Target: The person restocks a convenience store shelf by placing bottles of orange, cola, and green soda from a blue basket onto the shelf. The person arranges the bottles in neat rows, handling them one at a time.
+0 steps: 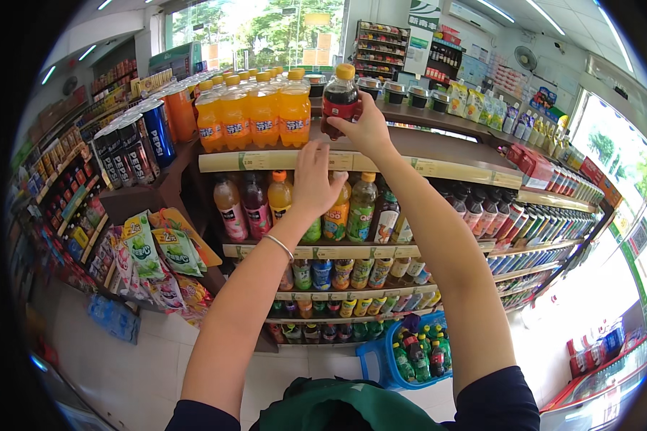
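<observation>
My right hand (366,125) grips a small cola bottle (341,102) with a yellow cap and red label, held upright over the top shelf (436,145), just right of the orange soda bottles (264,110). Whether its base touches the shelf, I cannot tell. Lower and to the left, my left hand (318,180) holds nothing, its fingers apart, in front of the shelf's price strip (269,160). Juice bottles (362,207) line the shelf below, partly hidden by my left hand and both forearms. A silver bangle is on my left wrist.
Pepsi cans (157,132) stand at the left on a side shelf, above hanging candy bags (143,245). Black tubs with clear lids (395,92) line the back ledge. A blue basket (396,377) of soda bottles sits on a blue stool on the floor. Drinks fill the curved shelves at right.
</observation>
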Available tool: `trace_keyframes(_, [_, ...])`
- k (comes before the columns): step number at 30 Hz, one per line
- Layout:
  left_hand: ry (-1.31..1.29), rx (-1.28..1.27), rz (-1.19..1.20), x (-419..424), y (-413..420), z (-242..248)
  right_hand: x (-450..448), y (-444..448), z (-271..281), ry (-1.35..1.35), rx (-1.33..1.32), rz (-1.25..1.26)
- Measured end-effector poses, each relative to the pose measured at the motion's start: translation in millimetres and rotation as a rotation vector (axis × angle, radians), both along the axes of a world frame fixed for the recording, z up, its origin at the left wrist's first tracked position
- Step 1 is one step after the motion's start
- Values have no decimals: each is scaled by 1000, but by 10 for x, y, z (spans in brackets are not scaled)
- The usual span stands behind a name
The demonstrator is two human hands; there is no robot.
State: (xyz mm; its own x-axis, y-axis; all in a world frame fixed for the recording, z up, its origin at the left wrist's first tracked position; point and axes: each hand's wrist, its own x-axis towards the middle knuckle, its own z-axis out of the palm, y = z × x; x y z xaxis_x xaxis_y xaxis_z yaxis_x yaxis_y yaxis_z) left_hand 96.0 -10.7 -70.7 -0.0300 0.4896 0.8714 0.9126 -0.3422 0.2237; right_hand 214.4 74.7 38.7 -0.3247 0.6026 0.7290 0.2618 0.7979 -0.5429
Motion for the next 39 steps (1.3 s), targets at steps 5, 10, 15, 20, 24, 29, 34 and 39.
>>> trace_keyframes(5, [163,-121,82,-89,-190,4,-233,413,-149,2,-110,204])
trace_keyframes(10, [230,-172,83,-164,-226,-33,-335,438,-151,7,-263,297])
trace_keyframes(15, [241,-186,77,-135,-227,-42,-377,550,-152,-70,-194,283])
trace_keyframes(20, [234,-207,96,-157,-241,-72,-436,354,-207,-225,-97,-83])
trace_keyframes(24, [234,-193,86,-137,-234,-77,-321,404,-176,-235,-129,28])
trace_keyframes(29, [235,-214,108,-141,-249,-96,-279,435,-262,-203,-166,156])
trace_keyframes(34, [229,-189,83,-115,-226,-85,-207,381,-332,-200,63,63])
trace_keyframes(39, [33,-81,-13,-1,-188,-114,165,-215,-569,25,333,-97])
